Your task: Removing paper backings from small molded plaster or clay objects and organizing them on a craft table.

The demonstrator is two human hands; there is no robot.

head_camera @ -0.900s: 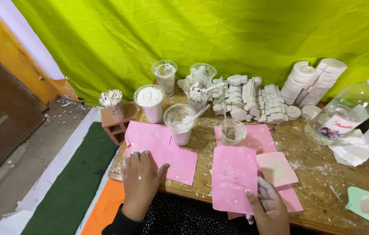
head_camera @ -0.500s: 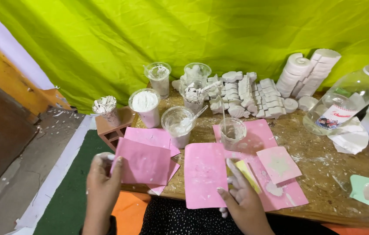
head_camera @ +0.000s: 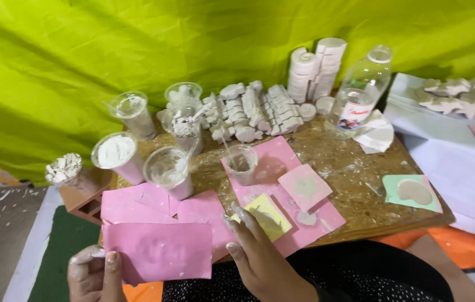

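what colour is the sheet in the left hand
Pink, with faint white smudges; the sheet shows best in the head view, pinched at its edge by the left hand.

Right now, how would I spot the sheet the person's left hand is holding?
Start at the wooden table and come to its near left corner, where pink sheets overlap. The pink sheet hangs off the edge nearest the camera, pinched at its lower left by the left hand. Unlike the others, it is lifted, not lying flat.
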